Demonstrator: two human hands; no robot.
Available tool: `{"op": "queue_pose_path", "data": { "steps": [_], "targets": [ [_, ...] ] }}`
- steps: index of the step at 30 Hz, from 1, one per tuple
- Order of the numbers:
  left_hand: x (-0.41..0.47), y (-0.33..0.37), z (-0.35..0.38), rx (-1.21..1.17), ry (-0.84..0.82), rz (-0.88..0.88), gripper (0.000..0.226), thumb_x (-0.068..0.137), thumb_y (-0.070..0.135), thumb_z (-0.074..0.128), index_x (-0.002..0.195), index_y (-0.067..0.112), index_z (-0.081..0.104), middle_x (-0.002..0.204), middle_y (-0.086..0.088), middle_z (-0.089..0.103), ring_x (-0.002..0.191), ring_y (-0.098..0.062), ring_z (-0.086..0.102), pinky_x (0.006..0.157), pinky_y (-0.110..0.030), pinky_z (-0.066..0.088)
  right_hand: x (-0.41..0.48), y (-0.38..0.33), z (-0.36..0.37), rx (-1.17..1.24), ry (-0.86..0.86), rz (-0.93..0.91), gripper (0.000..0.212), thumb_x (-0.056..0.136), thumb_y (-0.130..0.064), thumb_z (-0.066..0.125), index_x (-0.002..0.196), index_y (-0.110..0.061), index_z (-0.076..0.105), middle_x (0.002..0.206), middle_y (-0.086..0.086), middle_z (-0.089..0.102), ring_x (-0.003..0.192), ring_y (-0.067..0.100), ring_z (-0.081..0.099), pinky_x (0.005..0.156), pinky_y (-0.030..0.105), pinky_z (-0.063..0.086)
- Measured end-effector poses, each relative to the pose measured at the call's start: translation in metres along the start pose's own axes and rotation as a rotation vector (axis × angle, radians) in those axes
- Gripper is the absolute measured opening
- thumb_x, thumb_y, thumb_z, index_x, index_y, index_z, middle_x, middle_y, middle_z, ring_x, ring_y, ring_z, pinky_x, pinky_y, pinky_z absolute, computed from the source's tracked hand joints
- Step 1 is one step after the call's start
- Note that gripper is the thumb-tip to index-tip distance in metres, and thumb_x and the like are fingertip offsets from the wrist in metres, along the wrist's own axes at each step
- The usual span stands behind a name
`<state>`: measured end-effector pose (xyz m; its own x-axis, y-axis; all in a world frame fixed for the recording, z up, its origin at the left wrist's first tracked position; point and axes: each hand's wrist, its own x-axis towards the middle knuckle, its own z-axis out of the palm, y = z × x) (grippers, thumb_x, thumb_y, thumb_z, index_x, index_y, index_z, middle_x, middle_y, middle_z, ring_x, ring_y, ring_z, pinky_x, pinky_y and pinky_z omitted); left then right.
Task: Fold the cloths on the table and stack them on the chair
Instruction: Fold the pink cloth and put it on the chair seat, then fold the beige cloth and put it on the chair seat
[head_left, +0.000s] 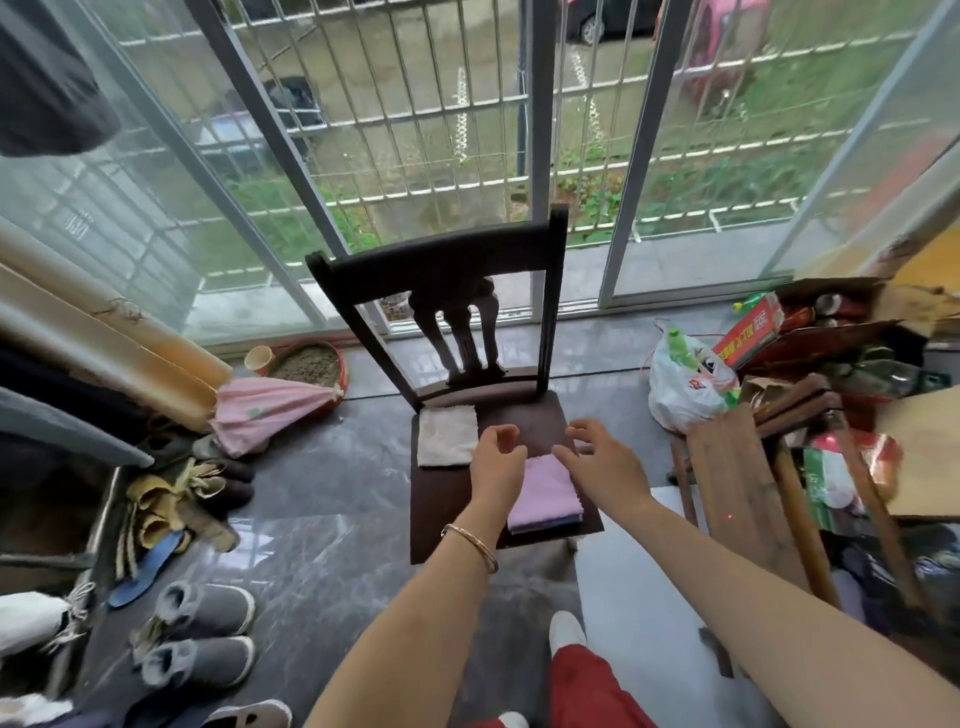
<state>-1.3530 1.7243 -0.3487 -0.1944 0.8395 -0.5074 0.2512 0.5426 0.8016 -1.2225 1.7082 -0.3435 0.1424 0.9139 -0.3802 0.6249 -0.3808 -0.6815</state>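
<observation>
Folded lilac cloth stack (543, 499) lies at 5 o'clock on the chair seat (447, 517), its edge near the front rim. Beige cloth (447, 435) sits at 10 o'clock. Left hand (496, 457) and right hand (597, 460) are above the stack, fingers loosely curled, holding nothing. Bare seat shows at 7 o'clock.

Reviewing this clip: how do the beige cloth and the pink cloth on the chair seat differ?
Colour: the beige cloth is off-white, while the pink cloth is lilac-pink. Place: the beige cloth lies at the back left of the chair, the pink cloth nearer the front right. Stacking: the beige cloth seems to lie alone, while the pink cloth tops a pile with blue layers under it. Both lie folded flat on the seat.
</observation>
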Motion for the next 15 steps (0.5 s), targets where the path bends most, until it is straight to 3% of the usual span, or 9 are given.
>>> {"op": "queue_pose_path", "data": {
  "steps": [4, 8, 15],
  "targets": [
    [-0.019, 0.008, -0.004, 0.007, -0.072, 0.052, 0.034, 0.086, 0.001, 0.052, 0.118, 0.01, 0.056, 0.12, -0.006, 0.059, 0.114, -0.02, 0.055, 0.096, -0.031, 0.047, -0.025, -0.001, -0.004, 0.06, 0.058, 0.01, 0.047, 0.089, -0.041, 0.056, 0.13, -0.023, 0.044, 0.134, -0.006, 0.055, 0.119, 0.019, 0.055, 0.098, 0.034, 0.043],
    [-0.045, 0.01, -0.011, 0.015, -0.175, 0.11, 0.035, 0.087, 0.001, 0.052, 0.121, 0.008, 0.054, 0.113, -0.003, 0.057, 0.109, -0.018, 0.054, 0.093, -0.026, 0.044, -0.063, 0.001, -0.004, 0.146, 0.136, 0.043, 0.05, 0.088, -0.04, 0.059, 0.132, -0.021, 0.043, 0.137, -0.003, 0.054, 0.123, 0.019, 0.052, 0.102, 0.038, 0.042],
    [-0.1, -0.001, -0.013, 0.054, -0.36, 0.201, 0.035, 0.086, -0.003, 0.051, 0.121, 0.003, 0.053, 0.121, -0.01, 0.059, 0.113, -0.019, 0.055, 0.093, -0.024, 0.042, -0.139, 0.013, -0.001, 0.223, 0.318, 0.129, 0.049, 0.089, -0.037, 0.059, 0.133, -0.021, 0.044, 0.137, -0.002, 0.052, 0.124, 0.02, 0.051, 0.102, 0.037, 0.041]
  ]
}}
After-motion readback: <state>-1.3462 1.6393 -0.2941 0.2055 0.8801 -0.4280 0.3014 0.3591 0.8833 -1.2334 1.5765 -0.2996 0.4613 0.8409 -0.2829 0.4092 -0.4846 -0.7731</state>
